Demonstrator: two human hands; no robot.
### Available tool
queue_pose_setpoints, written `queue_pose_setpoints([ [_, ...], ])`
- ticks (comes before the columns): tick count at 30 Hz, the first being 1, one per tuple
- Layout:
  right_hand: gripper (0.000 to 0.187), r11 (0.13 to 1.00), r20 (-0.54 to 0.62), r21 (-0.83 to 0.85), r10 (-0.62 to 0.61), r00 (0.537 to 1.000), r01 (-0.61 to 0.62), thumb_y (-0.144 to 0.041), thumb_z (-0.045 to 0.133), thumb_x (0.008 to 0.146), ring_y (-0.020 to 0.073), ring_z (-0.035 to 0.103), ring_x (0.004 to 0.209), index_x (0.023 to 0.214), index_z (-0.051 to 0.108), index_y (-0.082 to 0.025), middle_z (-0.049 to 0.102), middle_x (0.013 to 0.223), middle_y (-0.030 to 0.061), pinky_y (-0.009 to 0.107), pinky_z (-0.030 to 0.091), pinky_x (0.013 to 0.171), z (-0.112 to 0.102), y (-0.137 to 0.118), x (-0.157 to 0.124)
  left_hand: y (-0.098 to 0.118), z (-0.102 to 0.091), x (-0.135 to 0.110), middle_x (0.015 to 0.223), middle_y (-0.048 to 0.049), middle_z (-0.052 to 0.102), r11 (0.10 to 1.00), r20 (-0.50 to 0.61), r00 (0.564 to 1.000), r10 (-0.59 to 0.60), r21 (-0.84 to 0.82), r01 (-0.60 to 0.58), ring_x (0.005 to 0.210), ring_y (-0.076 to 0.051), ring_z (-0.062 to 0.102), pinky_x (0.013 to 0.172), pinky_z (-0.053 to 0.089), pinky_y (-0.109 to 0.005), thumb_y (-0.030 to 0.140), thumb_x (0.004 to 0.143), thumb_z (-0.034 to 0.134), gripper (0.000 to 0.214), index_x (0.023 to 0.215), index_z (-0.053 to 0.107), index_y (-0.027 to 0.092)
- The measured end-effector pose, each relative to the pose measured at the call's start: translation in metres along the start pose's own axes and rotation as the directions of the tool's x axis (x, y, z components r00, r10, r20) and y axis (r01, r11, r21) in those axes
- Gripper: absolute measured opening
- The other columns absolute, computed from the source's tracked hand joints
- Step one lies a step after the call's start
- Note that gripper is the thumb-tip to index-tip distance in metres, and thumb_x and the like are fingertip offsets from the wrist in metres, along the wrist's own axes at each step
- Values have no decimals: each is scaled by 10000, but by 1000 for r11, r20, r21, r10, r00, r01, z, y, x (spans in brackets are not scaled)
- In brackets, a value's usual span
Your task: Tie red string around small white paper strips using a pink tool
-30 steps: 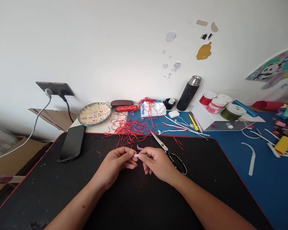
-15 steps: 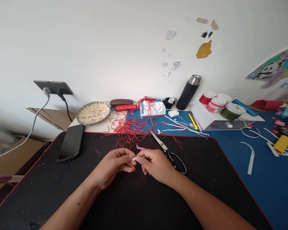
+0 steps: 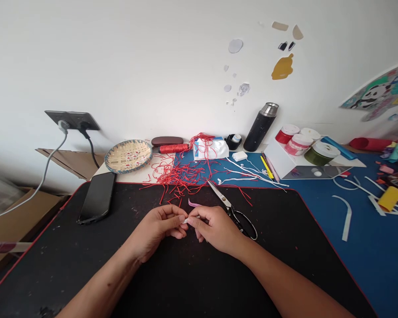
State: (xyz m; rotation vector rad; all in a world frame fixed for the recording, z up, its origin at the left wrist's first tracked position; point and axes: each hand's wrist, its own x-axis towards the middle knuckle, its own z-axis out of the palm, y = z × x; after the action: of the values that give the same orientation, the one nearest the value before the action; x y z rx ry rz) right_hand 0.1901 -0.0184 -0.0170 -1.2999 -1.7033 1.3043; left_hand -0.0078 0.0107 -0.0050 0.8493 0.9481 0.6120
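Above the black mat [image 3: 172, 282] my two hands meet, fingertips almost touching. Between thumb and fingers, my left hand [image 3: 167, 223] pinches a small white piece [image 3: 185, 220]. My right hand [image 3: 212, 224] pinches the other end of the same piece, mostly covered by the fingertips; its exact kind cannot be made out. Just behind the right fingers a curled pink strip [image 3: 193, 203] shows. Black-handled scissors [image 3: 224, 199] lie partly behind my right hand, blades pointing away to the upper left.
Cut red cords [image 3: 182, 174] lie along the mat's far edge, near a red thread spool [image 3: 174, 148] and a woven basket [image 3: 128, 156]. A phone [image 3: 97, 197] rests at left. Farther right stand a black flask [image 3: 260, 127] and paint jars [image 3: 321, 153]; white strips [image 3: 252, 173] lie nearby.
The white piece shows less between the fingertips, and the fingers have shifted slightly closer around it. Both hands stay in nearly the same place.
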Motion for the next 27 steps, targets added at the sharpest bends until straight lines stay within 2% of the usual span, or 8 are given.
queue_pose_setpoints([
  [9,215,998,0,53,32,1000,-32,-279,547,1004,96,574,487,841,655,-189,610,587,-39,194,420,506,2,5,0,-5,3,3,732,-55,748,996,-39,997,61,63,-58,618,-132,670,573,541,-194,391,702,905,343,862,767,121],
  [13,228,992,0,114,61,998,-60,-322,542,1012,93,572,483,861,648,-190,592,581,-44,188,415,488,2,8,2,-7,2,3,750,-43,748,997,-59,996,71,15,-70,619,-120,671,593,548,-186,375,731,894,317,889,761,135],
  [18,234,976,-2,203,81,997,-79,-366,553,998,103,573,469,867,627,-187,591,576,-42,190,432,460,2,9,3,-3,0,1,822,-66,757,998,-10,998,55,-18,-56,671,-135,692,657,577,-218,412,767,871,350,950,764,133],
  [23,236,967,6,235,99,995,-98,-375,552,985,106,569,461,881,634,-180,588,578,-41,189,431,438,2,6,2,3,3,-1,837,-35,741,983,30,991,130,125,-133,729,-148,687,689,574,-241,374,724,906,340,940,754,159],
  [27,233,966,9,238,102,995,-101,-379,556,981,107,573,466,901,641,-177,586,574,-43,190,436,441,2,6,2,3,7,-1,756,-16,726,947,0,976,217,243,-211,692,-151,668,668,559,-254,433,756,863,311,864,741,168],
])
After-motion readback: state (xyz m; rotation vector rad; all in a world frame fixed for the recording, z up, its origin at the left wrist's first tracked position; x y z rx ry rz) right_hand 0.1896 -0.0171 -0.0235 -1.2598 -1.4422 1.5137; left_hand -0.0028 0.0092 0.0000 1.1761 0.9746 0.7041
